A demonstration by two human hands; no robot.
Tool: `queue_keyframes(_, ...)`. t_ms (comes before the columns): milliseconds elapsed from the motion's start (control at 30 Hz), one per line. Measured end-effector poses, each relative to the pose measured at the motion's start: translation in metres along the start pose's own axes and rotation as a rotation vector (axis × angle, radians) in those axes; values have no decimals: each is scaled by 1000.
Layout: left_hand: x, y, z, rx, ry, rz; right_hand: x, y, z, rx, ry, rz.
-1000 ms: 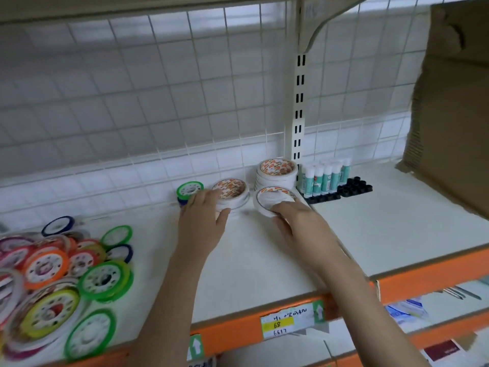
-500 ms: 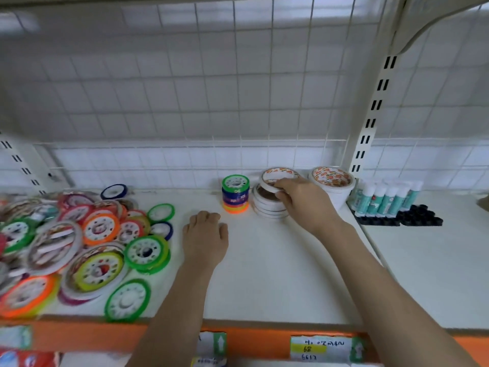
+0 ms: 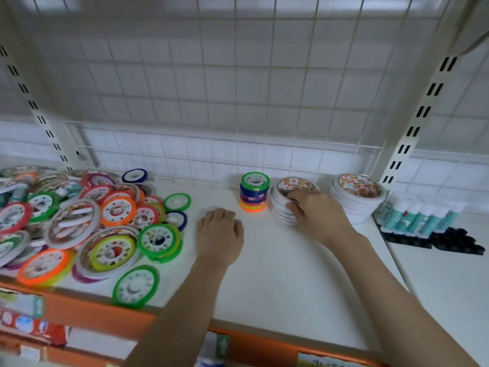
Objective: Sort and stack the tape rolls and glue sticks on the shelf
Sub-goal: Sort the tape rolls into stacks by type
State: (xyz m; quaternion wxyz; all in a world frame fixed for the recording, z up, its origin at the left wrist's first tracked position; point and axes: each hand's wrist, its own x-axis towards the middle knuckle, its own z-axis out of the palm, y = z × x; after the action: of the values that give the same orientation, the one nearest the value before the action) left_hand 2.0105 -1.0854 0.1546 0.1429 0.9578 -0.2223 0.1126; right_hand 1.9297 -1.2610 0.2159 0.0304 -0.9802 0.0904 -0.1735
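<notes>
The right hand [image 3: 316,214] lies on a stack of white tape rolls [image 3: 284,205], fingers curled over the top roll's rim, so it grips the stack from the front-right. These rolls are white w/ an orange-patterned label on top. Just beside, to the right, stands a second, a bit taller white stack [image 3: 357,198] of the same kind, not touching the hand. To the left of the held stack, almost touching it, stands a small stack of coloured tape rolls [image 3: 254,192]: green on top, then blue, red, yellow and orange below.

The left hand [image 3: 221,230] rests on the shelf [image 3: 277,274] w/ fingers curled under, holding nothing, near the coloured stack but apart from it.

At the left side lies a loose pile of tape rolls [image 3: 79,223], unsorted: green, orange, yellow, red, blue and some big white ones, overlapping each other. One green roll [image 3: 136,286] lies flat alone near the front edge.

At the far right, glue sticks [image 3: 420,218] w/ teal labels and white tops stand upright in a row in a black holder tray [image 3: 449,242].

The shelf surface is white, w/ an orange front rail [image 3: 264,340] that carries price labels. Behind is a white wire grid [image 3: 238,88] and two slotted uprights [image 3: 420,115].
</notes>
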Motion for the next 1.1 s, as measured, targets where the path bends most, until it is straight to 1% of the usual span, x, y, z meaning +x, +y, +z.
queue_keyframes(100, 0, 1, 0, 2, -8, -7, 2, 1, 6, -2, 16, -3)
queue_keyframes(167, 0, 1, -1, 3, -11, -5, 0, -1, 10, 44, 68, -25)
queue_keyframes(267, 0, 2, -2, -2, -19, 0, -3, -11, 19, 84, 213, -46)
queue_keyframes(333, -1, 2, -2, -10, -23, 4, -8, -28, 21, 80, 280, -51)
queue_keyframes(400, -1, 1, -2, -18, -24, 6, -14, -44, 24, 104, 256, -77)
queue_keyframes(467, -1, 0, -3, -25, -27, 5, -21, -57, 28, 145, 186, -94)
queue_keyframes(533, -2, -1, -5, -37, -40, 5, -30, -66, 31, 176, 182, -75)
queue_keyframes(633, -3, -2, -10, -63, -72, 13, -44, -77, 30, 200, 222, 0)
queue_keyframes(700, -3, -3, -18, -63, -83, 34, -53, -81, 30, 203, 179, 62)
queue_keyframes(833, -6, -9, -45, -55, -102, 143, -67, -89, 34, 189, 108, 174)
queue_keyframes(967, -25, -41, -74, -115, -140, 207, -71, -115, 35, 211, 107, 214)
queue_keyframes(1100, -44, -88, -98, -174, -132, 282, -62, -155, 35, 277, 89, 173)
